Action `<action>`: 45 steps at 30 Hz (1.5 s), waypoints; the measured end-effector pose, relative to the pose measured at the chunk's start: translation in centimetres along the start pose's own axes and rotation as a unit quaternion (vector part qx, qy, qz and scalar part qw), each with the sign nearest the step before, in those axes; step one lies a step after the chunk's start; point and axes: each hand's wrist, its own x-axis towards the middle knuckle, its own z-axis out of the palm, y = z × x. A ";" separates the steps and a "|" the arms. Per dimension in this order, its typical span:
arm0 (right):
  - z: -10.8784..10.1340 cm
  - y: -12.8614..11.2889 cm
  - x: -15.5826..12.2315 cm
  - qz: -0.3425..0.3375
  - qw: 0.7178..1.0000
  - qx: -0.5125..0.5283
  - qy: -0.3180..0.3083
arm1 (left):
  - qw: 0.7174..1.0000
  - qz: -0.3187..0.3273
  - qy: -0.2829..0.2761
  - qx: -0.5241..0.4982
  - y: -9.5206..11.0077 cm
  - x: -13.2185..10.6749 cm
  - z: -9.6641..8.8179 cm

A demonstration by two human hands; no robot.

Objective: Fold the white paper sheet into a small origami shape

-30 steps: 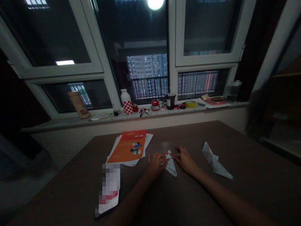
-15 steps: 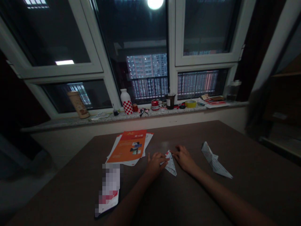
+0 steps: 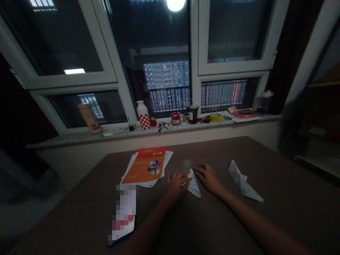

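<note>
A folded piece of printed paper (image 3: pixel 194 188), narrow and pointed, lies on the table with a red mark near its top. My left hand (image 3: pixel 177 185) holds it from the left, fingers over its upper part and thumb stretched away. What the left fingertips do under the paper's edge is hidden. My right hand (image 3: pixel 208 177) rests at the other side, fingers extended, its index fingertip close to the paper's top point; whether it touches I cannot tell. Farther right lies a folded paper boat (image 3: pixel 243 184), tilted, apart from both hands.
An orange booklet (image 3: pixel 145 165) lies on white sheets at the left of the brown table (image 3: pixel 212 226). Nearer me is a phone (image 3: pixel 124 232), partly pixelated. Along the windowsill (image 3: pixel 119 133) stand a checked bottle (image 3: pixel 144 115), a tan flask (image 3: pixel 89 118), yellow tape (image 3: pixel 215 117) and a cup (image 3: pixel 193 115).
My right fingertips have shifted slightly up, away from the paper's top. The paper's lower tip has turned a little to the right. My left hand stays on it.
</note>
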 end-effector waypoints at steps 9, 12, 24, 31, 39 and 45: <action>-0.2 0.0 -0.1 0.003 0.998 0.062 -0.012 | 1.000 -0.008 -0.007 0.004 0.2 0.0 -0.3; -0.5 -0.2 0.0 0.012 0.998 0.059 -0.024 | 1.000 -0.012 -0.005 0.005 0.3 0.0 -0.4; -1.1 0.3 0.4 0.004 0.995 0.051 -0.081 | 1.000 -0.020 -0.013 0.008 0.9 -0.2 -0.9; -1.3 1.1 0.3 -0.017 0.992 0.064 -0.106 | 1.000 -0.019 -0.002 0.005 0.8 -0.2 -0.7; -2.0 1.0 0.3 -0.031 0.987 0.062 -0.143 | 1.000 -0.024 0.000 0.012 1.0 -0.3 -0.8; -2.4 1.1 -0.4 -0.054 0.983 0.069 -0.164 | 1.000 -0.017 -0.005 0.012 0.8 -0.3 -0.7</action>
